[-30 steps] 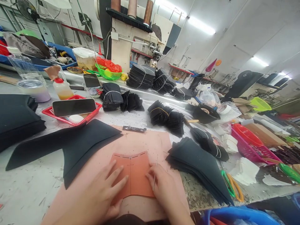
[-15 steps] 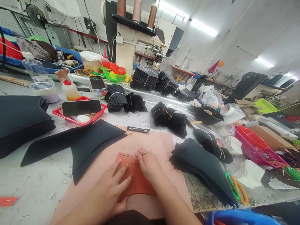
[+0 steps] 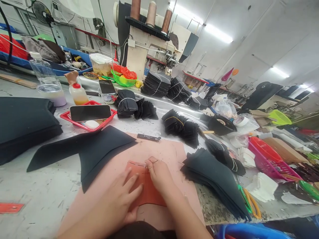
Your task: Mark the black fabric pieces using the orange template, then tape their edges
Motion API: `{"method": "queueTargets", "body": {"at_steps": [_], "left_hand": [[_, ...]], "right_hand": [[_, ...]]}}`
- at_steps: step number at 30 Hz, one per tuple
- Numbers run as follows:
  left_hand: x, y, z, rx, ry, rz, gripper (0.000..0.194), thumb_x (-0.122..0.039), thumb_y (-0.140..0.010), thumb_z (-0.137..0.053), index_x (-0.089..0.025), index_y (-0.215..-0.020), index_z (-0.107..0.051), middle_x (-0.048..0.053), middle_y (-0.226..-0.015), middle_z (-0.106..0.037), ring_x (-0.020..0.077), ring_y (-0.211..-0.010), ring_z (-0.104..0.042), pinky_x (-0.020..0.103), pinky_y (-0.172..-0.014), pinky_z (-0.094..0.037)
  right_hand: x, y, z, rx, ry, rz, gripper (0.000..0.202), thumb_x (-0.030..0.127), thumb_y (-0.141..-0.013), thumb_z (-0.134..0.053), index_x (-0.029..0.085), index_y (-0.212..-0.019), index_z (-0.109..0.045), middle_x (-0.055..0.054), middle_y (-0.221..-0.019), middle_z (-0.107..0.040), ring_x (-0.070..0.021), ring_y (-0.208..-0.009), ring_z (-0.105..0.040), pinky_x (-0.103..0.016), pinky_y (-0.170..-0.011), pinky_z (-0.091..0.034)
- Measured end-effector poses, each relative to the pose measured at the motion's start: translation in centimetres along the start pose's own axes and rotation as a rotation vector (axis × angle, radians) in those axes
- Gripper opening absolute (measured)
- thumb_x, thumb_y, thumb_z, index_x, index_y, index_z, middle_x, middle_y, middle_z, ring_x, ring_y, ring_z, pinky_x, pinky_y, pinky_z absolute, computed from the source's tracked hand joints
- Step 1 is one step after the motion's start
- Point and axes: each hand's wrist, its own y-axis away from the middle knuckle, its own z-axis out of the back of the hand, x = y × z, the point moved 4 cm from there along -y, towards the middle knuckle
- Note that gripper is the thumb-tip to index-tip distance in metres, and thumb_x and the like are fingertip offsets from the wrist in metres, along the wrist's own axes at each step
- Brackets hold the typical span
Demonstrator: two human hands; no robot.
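Observation:
An orange-red piece (image 3: 142, 189) with short dark slots along its far edge lies on a pink sheet (image 3: 159, 149). My left hand (image 3: 124, 192) presses on its left side, fingers spread. At the slotted edge my right hand (image 3: 156, 172) pinches a thin, pointed tool (image 3: 155, 161), most of it hidden by the fingers. Beyond them a small black box or blade case (image 3: 149, 137) rests on the pink sheet. Dark cut pieces (image 3: 99, 149) overlap the sheet at its left.
A phone (image 3: 90, 113) sits on a red basket (image 3: 70, 120). Dark stacks (image 3: 214, 176) lie right, with green and orange scissor handles (image 3: 253, 203) beside them. Tied black bundles (image 3: 179, 124) and a sewing machine (image 3: 147, 39) stand behind. A bottle (image 3: 78, 94) is at the left.
The view has shifted slightly, so the scene sits a little further right on the left side. Both hands keep nearly the same places on the orange-red piece.

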Motion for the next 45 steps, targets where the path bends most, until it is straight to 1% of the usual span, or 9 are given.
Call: {"method": "queueTargets", "body": {"at_steps": [12,17,24,29,32,35,40,43,45], "left_hand": [[-0.5,-0.9,0.4,0.076,-0.024,-0.103,0.067,-0.031,-0.067,-0.059,-0.019,-0.132,-0.045,0.013,-0.141,-0.041,0.0342,-0.13,-0.036,0.049,-0.104,-0.036],[0.1,-0.1,-0.2,0.092,0.002,-0.02,0.043,-0.037,-0.064,-0.065,-0.024,-0.105,-0.065,0.01,-0.117,-0.061,0.0368,-0.118,-0.048,0.048,-0.094,-0.045],[-0.1,-0.1,0.2,0.061,-0.009,-0.007,0.043,-0.032,-0.061,-0.065,-0.024,-0.103,-0.067,0.008,-0.115,-0.063,0.0362,-0.117,-0.048,0.046,-0.093,-0.045],[0.2,0.1,0.0,0.06,-0.032,-0.029,0.042,-0.032,-0.063,-0.064,-0.025,-0.104,-0.067,0.007,-0.117,-0.062,0.0347,-0.117,-0.048,0.045,-0.094,-0.044],[0.2,0.4,-0.2,0.078,-0.024,-0.007,0.045,-0.035,-0.063,-0.066,-0.027,-0.107,-0.066,0.006,-0.119,-0.062,0.0345,-0.116,-0.05,0.046,-0.094,-0.044],[0.3,0.0,0.3,0.158,-0.009,0.019,0.048,-0.036,-0.063,-0.067,-0.029,-0.11,-0.065,0.006,-0.123,-0.06,0.0349,-0.118,-0.05,0.047,-0.093,-0.045],[4.5,-3.1,2.3,0.387,-0.004,0.21,0.035,-0.038,-0.078,-0.052,-0.028,-0.109,-0.063,0.001,-0.12,-0.062,0.0187,-0.11,-0.057,0.028,-0.093,-0.047],[9.0,-4.6,3.9,0.316,-0.167,0.426,0.042,-0.033,-0.085,-0.036,-0.015,-0.115,-0.059,0.014,-0.125,-0.057,0.0273,-0.113,-0.055,0.04,-0.092,-0.047],[11.4,-4.9,4.4,0.305,-0.252,0.513,0.041,-0.029,-0.083,-0.037,-0.014,-0.114,-0.059,0.016,-0.122,-0.058,0.0305,-0.105,-0.06,0.041,-0.082,-0.051]], "right_hand": [[3.9,-1.9,-1.7,0.049,-0.155,0.126,0.027,0.02,-0.094,-0.036,0.02,-0.08,-0.059,-0.002,-0.079,-0.066,-0.0146,-0.072,-0.059,-0.023,-0.066,-0.042],[0.5,-1.2,-0.4,-0.011,-0.312,0.057,0.028,0.021,-0.09,-0.039,0.02,-0.068,-0.057,-0.001,-0.071,-0.064,-0.0145,-0.071,-0.059,-0.024,-0.07,-0.043],[-5.6,-0.2,2.2,-0.153,-0.38,-0.103,0.034,0.034,-0.089,-0.03,0.02,-0.066,-0.05,0.0,-0.057,-0.056,-0.0155,-0.054,-0.057,-0.025,-0.056,-0.043],[-6.1,2.6,2.5,-0.198,-0.326,-0.134,0.032,0.036,-0.091,-0.03,0.021,-0.078,-0.055,0.0,-0.061,-0.059,-0.016,-0.054,-0.058,-0.026,-0.054,-0.042],[-5.3,5.0,2.5,-0.214,-0.035,-0.119,0.015,0.03,-0.079,-0.053,0.023,-0.066,-0.049,-0.002,-0.07,-0.059,-0.0191,-0.066,-0.058,-0.027,-0.059,-0.042],[-4.5,6.4,2.3,-0.229,0.129,-0.113,0.025,0.026,-0.065,-0.069,0.024,-0.064,-0.045,-0.002,-0.074,-0.056,-0.0202,-0.067,-0.055,-0.028,-0.059,-0.042],[-2.9,7.4,2.8,-0.263,-0.032,0.031,0.027,0.022,-0.073,-0.06,0.024,-0.06,-0.036,0.003,-0.06,-0.048,-0.0155,-0.056,-0.048,-0.025,-0.051,-0.037],[-4.2,9.2,6.5,-0.517,-0.151,0.087,0.028,0.034,-0.08,-0.052,0.025,-0.06,-0.034,0.003,-0.058,-0.045,-0.0153,-0.054,-0.046,-0.025,-0.052,-0.037],[-7.0,10.9,10.2,-0.739,-0.166,-0.054,0.032,0.046,-0.076,-0.054,0.026,-0.06,-0.034,0.003,-0.056,-0.045,-0.0162,-0.053,-0.046,-0.027,-0.052,-0.036]]}}
